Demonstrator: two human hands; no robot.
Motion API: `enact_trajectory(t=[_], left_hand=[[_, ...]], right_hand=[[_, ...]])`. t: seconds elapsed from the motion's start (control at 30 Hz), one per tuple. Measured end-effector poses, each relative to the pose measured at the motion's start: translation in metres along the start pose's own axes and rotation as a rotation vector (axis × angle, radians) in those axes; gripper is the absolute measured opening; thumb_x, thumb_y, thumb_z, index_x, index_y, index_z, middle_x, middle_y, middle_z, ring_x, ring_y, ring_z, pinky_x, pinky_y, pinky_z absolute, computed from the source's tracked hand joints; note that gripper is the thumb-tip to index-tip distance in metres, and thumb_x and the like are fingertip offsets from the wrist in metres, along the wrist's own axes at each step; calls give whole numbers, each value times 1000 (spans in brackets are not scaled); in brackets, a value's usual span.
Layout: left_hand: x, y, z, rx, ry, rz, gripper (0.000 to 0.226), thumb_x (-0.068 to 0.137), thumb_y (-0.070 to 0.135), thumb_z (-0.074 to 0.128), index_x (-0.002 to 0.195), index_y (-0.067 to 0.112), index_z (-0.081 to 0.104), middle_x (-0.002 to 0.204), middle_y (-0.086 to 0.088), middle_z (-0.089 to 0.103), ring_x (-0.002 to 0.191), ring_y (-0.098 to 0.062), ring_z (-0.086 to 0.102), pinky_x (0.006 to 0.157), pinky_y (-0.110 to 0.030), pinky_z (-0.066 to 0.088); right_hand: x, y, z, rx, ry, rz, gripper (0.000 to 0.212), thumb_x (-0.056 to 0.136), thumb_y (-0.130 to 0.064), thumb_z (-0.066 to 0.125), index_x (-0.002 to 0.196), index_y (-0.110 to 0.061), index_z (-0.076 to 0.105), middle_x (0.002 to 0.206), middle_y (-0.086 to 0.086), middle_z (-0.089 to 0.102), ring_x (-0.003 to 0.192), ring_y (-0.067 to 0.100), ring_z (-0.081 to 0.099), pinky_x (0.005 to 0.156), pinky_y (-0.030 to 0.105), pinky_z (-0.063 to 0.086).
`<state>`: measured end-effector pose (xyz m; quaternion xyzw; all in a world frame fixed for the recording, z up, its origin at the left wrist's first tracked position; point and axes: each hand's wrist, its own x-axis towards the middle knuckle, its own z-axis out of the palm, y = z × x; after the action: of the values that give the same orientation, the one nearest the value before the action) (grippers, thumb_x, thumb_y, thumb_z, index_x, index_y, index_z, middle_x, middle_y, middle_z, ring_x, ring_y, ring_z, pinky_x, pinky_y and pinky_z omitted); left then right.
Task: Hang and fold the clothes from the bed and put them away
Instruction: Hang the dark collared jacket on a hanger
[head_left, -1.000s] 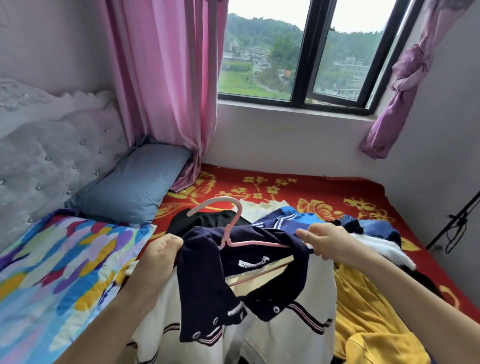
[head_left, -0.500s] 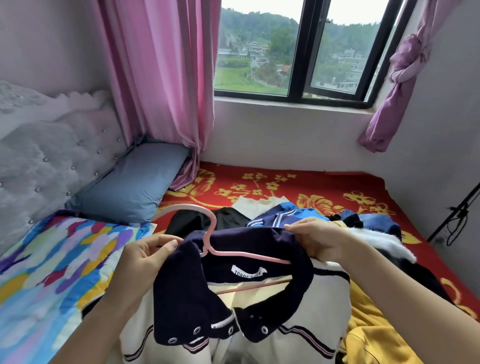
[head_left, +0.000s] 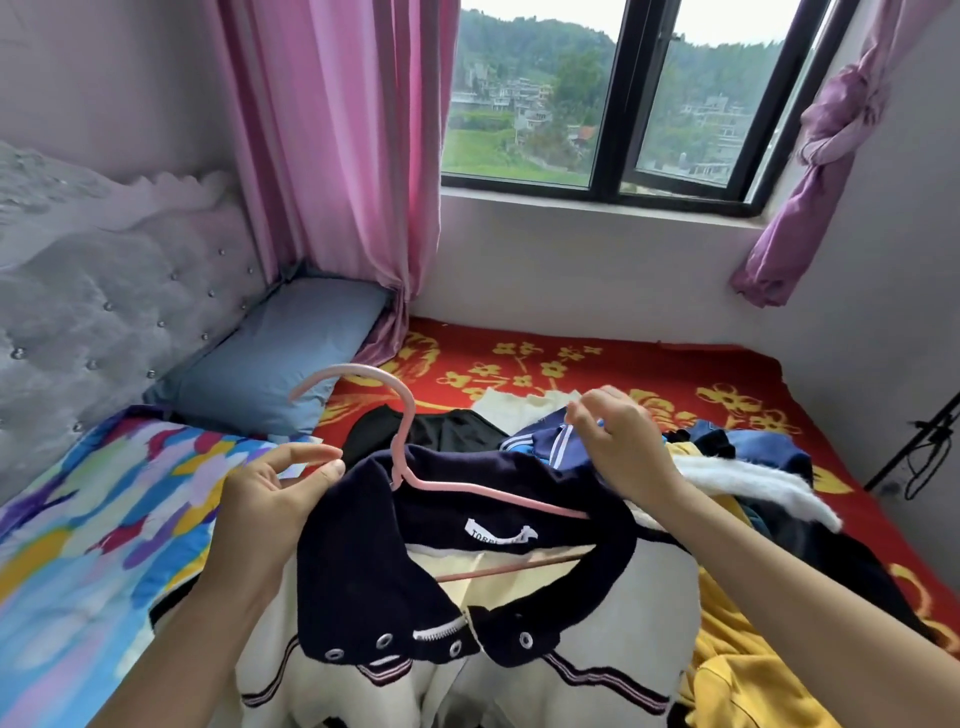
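The jacket (head_left: 467, 649) sits on the pink hanger (head_left: 498, 492) low over the bed (head_left: 597, 364), with the bar running 9 to 3 and the hook toward 11. The left hand (head_left: 265, 509), at 9 and nearer the hook, is loose, its thumb touching the collar (head_left: 363, 545). Whether the right hand (head_left: 628, 452) at 2 grasps anything is unclear.

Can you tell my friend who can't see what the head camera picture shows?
A white jacket with a navy collar sits on a pink hanger, with the left hand and right hand at its shoulders. More clothes lie behind on a red flowered bed under a window.
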<state>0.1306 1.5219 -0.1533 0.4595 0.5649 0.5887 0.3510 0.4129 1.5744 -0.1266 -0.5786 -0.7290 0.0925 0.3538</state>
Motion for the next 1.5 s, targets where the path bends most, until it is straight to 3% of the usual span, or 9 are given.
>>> enact_trajectory(t=[0.07, 0.13, 0.3, 0.47, 0.67, 0.87, 1.03, 1.17, 1.5], left_hand=[[5, 3, 1, -2, 21, 15, 31, 80, 3, 70, 63, 28, 72, 57, 8, 68, 47, -1, 59, 44, -10, 45], [10, 8, 4, 15, 36, 39, 28, 80, 0, 69, 67, 25, 69, 53, 8, 66, 45, 0, 56, 44, -9, 44], [24, 32, -3, 87, 0, 131, 22, 82, 2, 68, 71, 21, 68, 49, -2, 64, 42, -7, 55, 44, -11, 44], [44, 52, -41, 326, 24, 253, 17, 83, 7, 68, 74, 21, 68, 65, -29, 64, 56, -23, 51, 58, -31, 41], [60, 55, -85, 414, 43, 165, 3, 84, 5, 66, 84, 6, 68, 59, -18, 61, 56, -24, 51, 47, -22, 38], [40, 59, -127, 319, 109, 116, 30, 95, 29, 52, 78, 10, 69, 47, 4, 55, 44, -5, 52, 51, -12, 39], [-36, 64, -171, 299, 3, 201, 27, 72, 41, 70, 99, 42, 70, 100, 13, 71, 95, 4, 63, 81, -8, 46], [-101, 68, -192, 384, 356, 266, 56, 65, 4, 76, 77, 58, 68, 83, 22, 71, 80, 14, 61, 77, -2, 44], [-331, 100, -235, 610, 909, 97, 38, 81, -6, 65, 84, 31, 66, 83, 22, 70, 78, 14, 61, 72, 1, 41]], right_hand=[[-9, -21, -11, -92, 22, -358, 31, 92, -21, 50, 76, 1, 64, 77, 11, 61, 75, 23, 54, 71, 28, 36], [-21, -40, -7, -190, -307, -546, 29, 90, -30, 52, 84, -4, 63, 74, 2, 58, 69, 16, 50, 65, 24, 36], [1, -71, -11, -70, -470, -226, 42, 95, -28, 51, 57, -20, 36, 52, -8, 35, 45, 7, 32, 48, 19, 27], [20, -97, -37, -382, -464, -521, 41, 94, -42, 46, 59, -24, 35, 67, -15, 39, 77, 10, 36, 71, 26, 34], [34, -104, -53, -145, -498, -417, 33, 90, -34, 56, 61, -20, 53, 97, -12, 47, 95, 5, 37, 84, 20, 31], [46, -141, -27, 215, -573, -333, 40, 90, -19, 61, 50, -20, 54, 102, 0, 53, 66, -5, 47, 65, 6, 33], [49, -176, -8, 337, -689, -338, 33, 87, -20, 63, 57, -8, 63, 90, -3, 56, 63, 6, 47, 65, 20, 35], [34, -211, 10, 374, -811, -487, 33, 87, -22, 63, 55, -13, 57, 89, 0, 57, 56, 4, 44, 64, 22, 34], [-75, -325, 45, 433, -1169, -952, 20, 89, -30, 60, 72, -19, 64, 74, -6, 59, 59, 1, 50, 59, 12, 36]])
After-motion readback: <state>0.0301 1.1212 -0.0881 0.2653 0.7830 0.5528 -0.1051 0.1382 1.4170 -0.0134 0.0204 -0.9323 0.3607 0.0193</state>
